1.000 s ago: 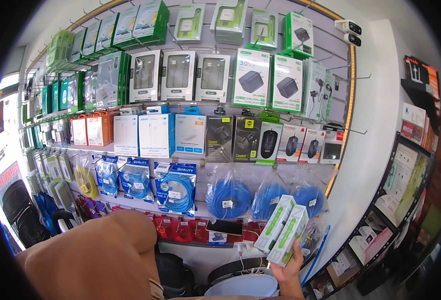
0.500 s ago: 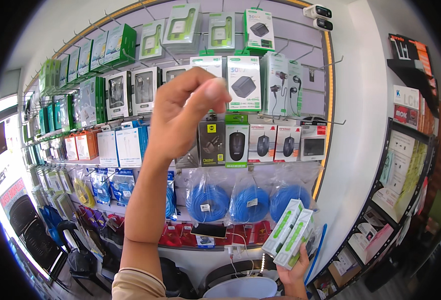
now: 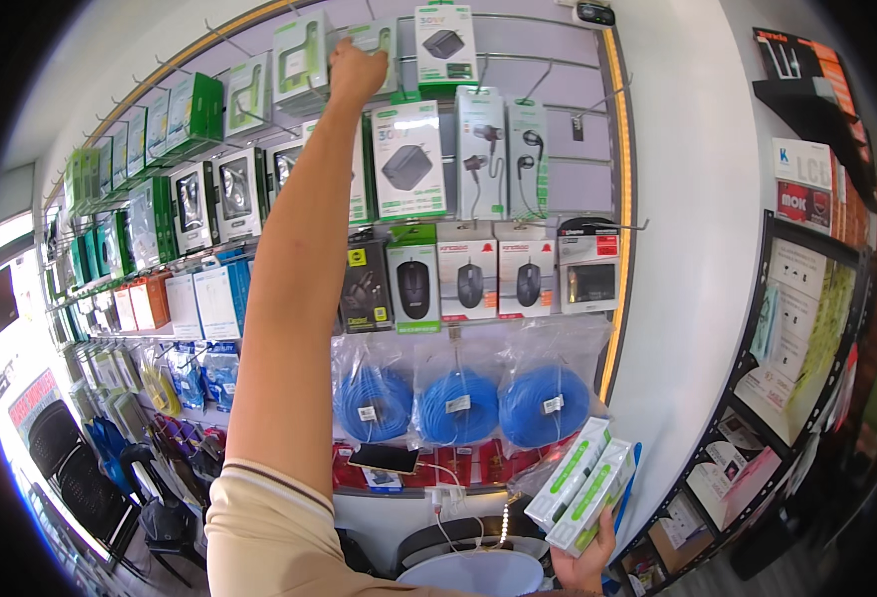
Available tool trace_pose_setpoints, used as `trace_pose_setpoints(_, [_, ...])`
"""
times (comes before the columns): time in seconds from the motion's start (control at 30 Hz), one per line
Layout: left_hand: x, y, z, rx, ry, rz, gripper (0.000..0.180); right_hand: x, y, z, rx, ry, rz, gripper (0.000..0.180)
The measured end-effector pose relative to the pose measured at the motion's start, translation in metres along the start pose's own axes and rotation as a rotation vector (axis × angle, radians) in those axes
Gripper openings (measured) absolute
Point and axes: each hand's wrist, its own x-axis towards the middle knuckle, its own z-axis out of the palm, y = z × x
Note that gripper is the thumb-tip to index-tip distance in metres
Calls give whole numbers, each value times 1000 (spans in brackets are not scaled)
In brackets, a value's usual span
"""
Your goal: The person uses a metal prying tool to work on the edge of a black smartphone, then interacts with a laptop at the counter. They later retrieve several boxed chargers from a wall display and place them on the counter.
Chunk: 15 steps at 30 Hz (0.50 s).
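My left hand (image 3: 360,72) is raised to the top row of the wall display. Its fingers are bent in at the left edge of a white and green cable box (image 3: 381,45), right beside another cable box (image 3: 300,62). The fingertips are partly hidden, so whether they grip a box is unclear. Low on the right, my right hand (image 3: 585,557) holds two long white and green boxes (image 3: 585,493) side by side, tilted.
Hooks on the slatted wall carry charger boxes (image 3: 407,164), earphone packs (image 3: 481,149) and mouse boxes (image 3: 468,271). Bagged blue cable coils (image 3: 458,406) hang lower. A phone (image 3: 384,459) lies below them, above a round white surface (image 3: 470,572). A dark shelf rack (image 3: 757,368) stands right.
My left hand has moved up from in front of the middle display to the cable boxes in the top row. The view has shifted right. My right hand still holds the two boxes.
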Motion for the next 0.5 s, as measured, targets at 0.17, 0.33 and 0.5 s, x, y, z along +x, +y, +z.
trace_pose_setpoints(0.17, [19,-14,12,352,-212,-238,132,-6,-21,-46,163,-15,21,55])
trace_pose_setpoints(0.33, [1,9,18,379,-251,-297,146,3,-39,-65,133,59,-45,57])
trace_pose_setpoints(0.5, [-2,30,-9,306,-159,-276,143,14,-40,-48,91,176,-58,55])
